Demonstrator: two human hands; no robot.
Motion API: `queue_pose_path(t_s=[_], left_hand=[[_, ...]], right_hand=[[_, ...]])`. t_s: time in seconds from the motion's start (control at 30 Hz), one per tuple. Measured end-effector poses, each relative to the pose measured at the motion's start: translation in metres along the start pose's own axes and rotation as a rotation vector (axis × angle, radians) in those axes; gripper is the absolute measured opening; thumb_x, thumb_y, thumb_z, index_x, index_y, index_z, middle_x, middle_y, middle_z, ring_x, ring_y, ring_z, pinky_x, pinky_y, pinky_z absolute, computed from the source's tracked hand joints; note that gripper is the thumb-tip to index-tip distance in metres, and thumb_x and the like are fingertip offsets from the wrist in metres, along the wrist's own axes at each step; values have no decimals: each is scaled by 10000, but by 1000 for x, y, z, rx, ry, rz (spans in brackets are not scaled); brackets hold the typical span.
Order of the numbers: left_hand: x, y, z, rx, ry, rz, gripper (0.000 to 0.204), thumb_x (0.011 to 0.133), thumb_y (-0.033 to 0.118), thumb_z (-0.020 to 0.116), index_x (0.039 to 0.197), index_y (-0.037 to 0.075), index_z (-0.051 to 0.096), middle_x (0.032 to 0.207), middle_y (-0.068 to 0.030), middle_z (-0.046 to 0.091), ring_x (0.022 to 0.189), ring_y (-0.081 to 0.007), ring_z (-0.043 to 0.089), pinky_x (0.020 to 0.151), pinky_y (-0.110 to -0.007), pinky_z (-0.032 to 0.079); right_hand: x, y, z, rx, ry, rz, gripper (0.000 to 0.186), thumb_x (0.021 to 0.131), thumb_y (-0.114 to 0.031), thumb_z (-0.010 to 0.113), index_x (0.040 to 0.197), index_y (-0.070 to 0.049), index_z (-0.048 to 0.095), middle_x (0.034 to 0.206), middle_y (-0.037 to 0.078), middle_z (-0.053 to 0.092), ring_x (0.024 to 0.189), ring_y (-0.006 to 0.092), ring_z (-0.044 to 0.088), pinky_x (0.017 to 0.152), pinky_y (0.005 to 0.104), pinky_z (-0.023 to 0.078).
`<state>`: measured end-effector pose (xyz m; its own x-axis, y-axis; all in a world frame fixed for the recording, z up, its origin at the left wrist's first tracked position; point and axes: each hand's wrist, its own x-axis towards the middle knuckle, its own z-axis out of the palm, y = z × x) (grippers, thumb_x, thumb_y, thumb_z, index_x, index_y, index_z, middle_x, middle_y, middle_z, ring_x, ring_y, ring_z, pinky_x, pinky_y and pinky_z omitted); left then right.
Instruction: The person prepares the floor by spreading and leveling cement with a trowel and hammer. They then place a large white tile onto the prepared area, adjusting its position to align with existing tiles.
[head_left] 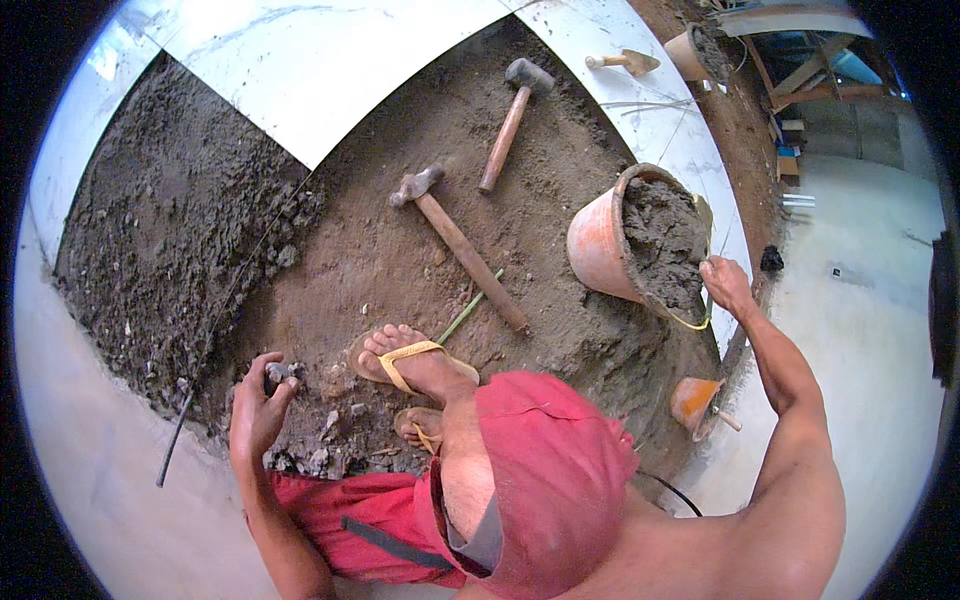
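Note:
My right hand is closed on the handle at the rim of an orange-white bucket. Wet grey mortar fills the bucket, which leans with its mouth toward that hand. Low over the soil at the left, my left hand has its fingers curled, with a small grey stone between thumb and fingertips. Ahead of my sandalled feet, a wooden-handled hammer lies on the dirt. A mallet with a dark head lies beyond it.
White tiles border the soil bed. A trowel rests on the far tiles, near another mortar bucket. By my right knee stands a small orange container with a handled tool. A thin dark rod sticks out at the left.

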<state>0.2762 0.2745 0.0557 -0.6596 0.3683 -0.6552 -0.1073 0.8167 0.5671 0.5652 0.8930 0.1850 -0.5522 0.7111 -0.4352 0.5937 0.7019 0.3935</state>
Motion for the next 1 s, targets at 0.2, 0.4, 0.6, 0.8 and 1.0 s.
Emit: queue_pose_path(t_s=[0.2,0.4,0.6,0.8,1.0], left_hand=[[-6,-6,4,-3,-34,10,425,775,160,678,1170,82,543,844,-173,628,786,-287,614,736,-363,469],[-4,-16,-11,-52,24,38,365,753,169,722,1081,63,602,958,-140,653,882,-257,626,795,-343,475],[-28,-36,-25,-141,288,-83,278,788,146,689,1040,46,625,929,-150,664,863,-257,641,782,-343,480],[-49,-36,-29,-160,245,-76,367,792,141,676,1137,62,579,942,-217,646,873,-337,634,779,-379,483],[-62,-30,-28,-44,232,-19,368,771,125,655,1124,52,582,959,-231,638,927,-385,609,812,-427,479]], right_hand=[[14,9,29,63,-113,-249,287,817,-278,480,889,-15,567,873,236,570,849,424,536,754,498,402],[32,87,97,188,95,-786,162,598,-71,604,687,-46,471,595,167,471,562,383,491,515,478,339],[29,90,75,-11,110,-751,176,669,-98,611,593,-54,459,538,153,463,493,349,489,449,431,345],[43,70,0,504,-181,-329,410,843,-377,433,696,-6,527,549,78,478,481,218,464,460,353,355],[94,-139,-103,258,130,-756,366,837,-337,473,743,10,545,594,111,475,549,231,455,535,368,376]])
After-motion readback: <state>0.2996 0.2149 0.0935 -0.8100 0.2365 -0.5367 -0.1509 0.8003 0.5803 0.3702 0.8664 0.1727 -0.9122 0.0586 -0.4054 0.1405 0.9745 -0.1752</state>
